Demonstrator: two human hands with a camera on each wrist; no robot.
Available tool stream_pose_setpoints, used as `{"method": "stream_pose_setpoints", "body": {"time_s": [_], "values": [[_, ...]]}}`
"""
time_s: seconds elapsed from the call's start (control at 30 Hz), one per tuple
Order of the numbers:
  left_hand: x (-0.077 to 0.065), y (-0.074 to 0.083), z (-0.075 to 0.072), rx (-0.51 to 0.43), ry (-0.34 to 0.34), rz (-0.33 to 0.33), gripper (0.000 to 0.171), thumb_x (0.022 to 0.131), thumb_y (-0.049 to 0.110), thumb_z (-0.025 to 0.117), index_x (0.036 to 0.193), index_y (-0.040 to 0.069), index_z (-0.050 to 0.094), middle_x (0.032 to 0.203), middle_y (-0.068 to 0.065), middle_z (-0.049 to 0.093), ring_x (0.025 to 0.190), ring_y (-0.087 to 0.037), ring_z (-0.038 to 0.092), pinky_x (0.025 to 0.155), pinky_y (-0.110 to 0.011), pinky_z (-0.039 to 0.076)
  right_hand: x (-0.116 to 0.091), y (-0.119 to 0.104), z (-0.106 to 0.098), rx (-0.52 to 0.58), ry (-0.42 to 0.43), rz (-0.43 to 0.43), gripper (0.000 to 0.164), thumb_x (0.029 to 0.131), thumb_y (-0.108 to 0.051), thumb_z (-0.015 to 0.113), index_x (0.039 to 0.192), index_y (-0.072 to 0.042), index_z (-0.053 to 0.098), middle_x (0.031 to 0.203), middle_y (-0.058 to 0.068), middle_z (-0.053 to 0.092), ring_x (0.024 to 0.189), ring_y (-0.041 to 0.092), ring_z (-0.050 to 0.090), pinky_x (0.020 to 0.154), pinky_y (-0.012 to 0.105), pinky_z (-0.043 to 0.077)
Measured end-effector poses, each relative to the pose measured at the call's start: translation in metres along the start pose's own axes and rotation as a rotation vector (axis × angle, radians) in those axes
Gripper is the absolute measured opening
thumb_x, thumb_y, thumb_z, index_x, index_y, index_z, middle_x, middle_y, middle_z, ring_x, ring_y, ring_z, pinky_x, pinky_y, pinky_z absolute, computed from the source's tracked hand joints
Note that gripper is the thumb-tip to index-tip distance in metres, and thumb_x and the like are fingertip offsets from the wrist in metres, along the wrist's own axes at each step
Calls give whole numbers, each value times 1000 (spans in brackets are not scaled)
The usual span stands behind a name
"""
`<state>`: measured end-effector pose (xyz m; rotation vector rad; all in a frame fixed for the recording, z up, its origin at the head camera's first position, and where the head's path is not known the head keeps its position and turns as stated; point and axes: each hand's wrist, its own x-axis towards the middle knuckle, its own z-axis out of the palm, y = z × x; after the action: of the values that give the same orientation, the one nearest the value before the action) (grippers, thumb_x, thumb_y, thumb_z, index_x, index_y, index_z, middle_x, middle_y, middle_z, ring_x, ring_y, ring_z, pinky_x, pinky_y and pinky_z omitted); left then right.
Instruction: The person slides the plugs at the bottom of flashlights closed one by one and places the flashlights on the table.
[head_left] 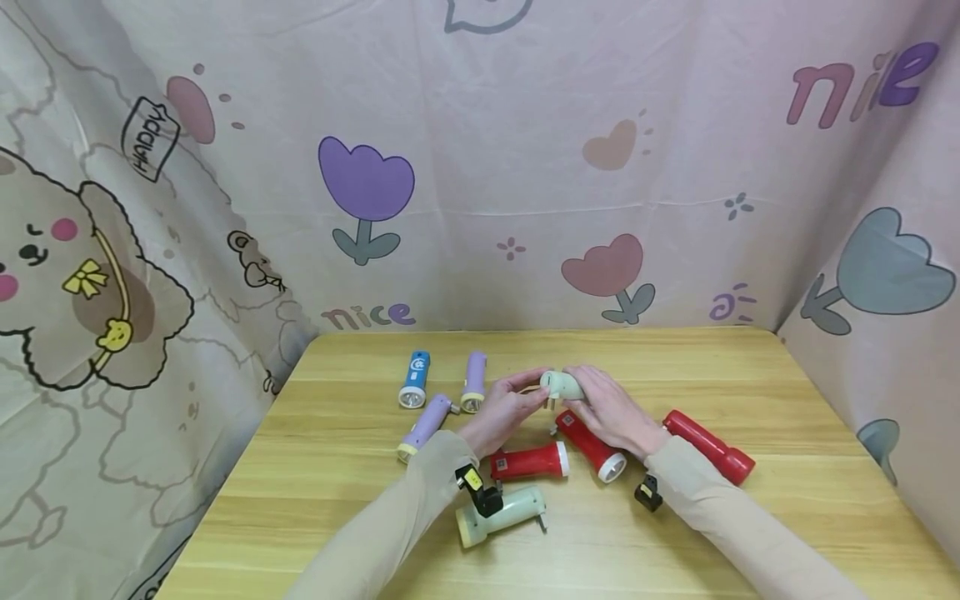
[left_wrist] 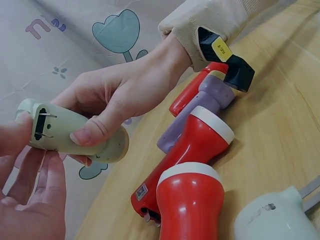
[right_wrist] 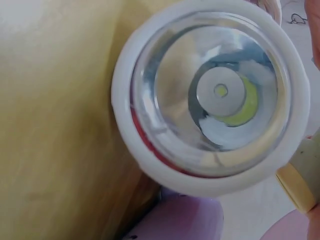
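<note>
Both hands are on a pale green flashlight (head_left: 561, 385), held above the table. My right hand (head_left: 611, 410) grips its body toward the lamp end, thumb along the side in the left wrist view. At the tail end my left hand (head_left: 504, 414) pinches it, thumb on top and fingers underneath. Two metal plug prongs (left_wrist: 46, 125) stick out of the tail between the hands. Under the hands lie two red flashlights with white rims, one (head_left: 529, 462) pointing right and one (head_left: 592, 447) slanting. The right wrist view is filled by a white-rimmed lamp head (right_wrist: 220, 92).
Another pale green flashlight (head_left: 504, 515) lies in front, its prongs out. On the left are a blue flashlight (head_left: 416, 372) and two purple ones, (head_left: 475, 379) at the back and a slanted purple flashlight (head_left: 426, 427). A red flashlight (head_left: 707, 446) lies by the right forearm.
</note>
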<state>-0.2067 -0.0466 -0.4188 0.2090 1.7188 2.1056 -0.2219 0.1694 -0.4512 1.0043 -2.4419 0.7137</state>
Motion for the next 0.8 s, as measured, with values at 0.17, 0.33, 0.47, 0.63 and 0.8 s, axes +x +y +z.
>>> {"method": "stream_pose_setpoints", "body": {"time_s": [0.17,0.33,0.47,0.63,0.8], "values": [[1,2,0,-2,5,2,43,101,9,57,143,3,54,145,-16,54,117,-15,60,121,-43,39,1,-2,0,4,6,4,41,93,-11,71,130,-3,54,114,8,66,101,18,60,90,45,58],[1,4,-1,-3,35,-3,41,101,10,58,141,2,56,145,-16,55,124,-19,60,117,-38,43,2,-2,0,3,6,5,42,93,-12,71,130,-4,54,114,8,67,101,19,60,91,45,58],[1,6,0,-12,61,-5,39,101,11,60,138,1,58,143,-15,58,128,-23,60,116,-37,45,3,-2,1,1,7,5,42,92,-13,72,129,-5,55,113,8,67,100,19,61,91,45,58],[1,7,0,29,99,-3,38,100,18,62,135,3,61,140,-14,60,128,-24,61,113,-36,48,4,-4,1,6,-7,15,42,93,-13,72,130,-5,55,114,8,67,102,20,61,92,44,58],[2,6,-1,134,142,40,39,99,25,65,133,5,63,137,-13,64,125,-25,63,110,-37,51,4,-6,1,23,-4,22,42,93,-13,72,131,-4,55,116,9,67,103,21,62,91,45,58]]}}
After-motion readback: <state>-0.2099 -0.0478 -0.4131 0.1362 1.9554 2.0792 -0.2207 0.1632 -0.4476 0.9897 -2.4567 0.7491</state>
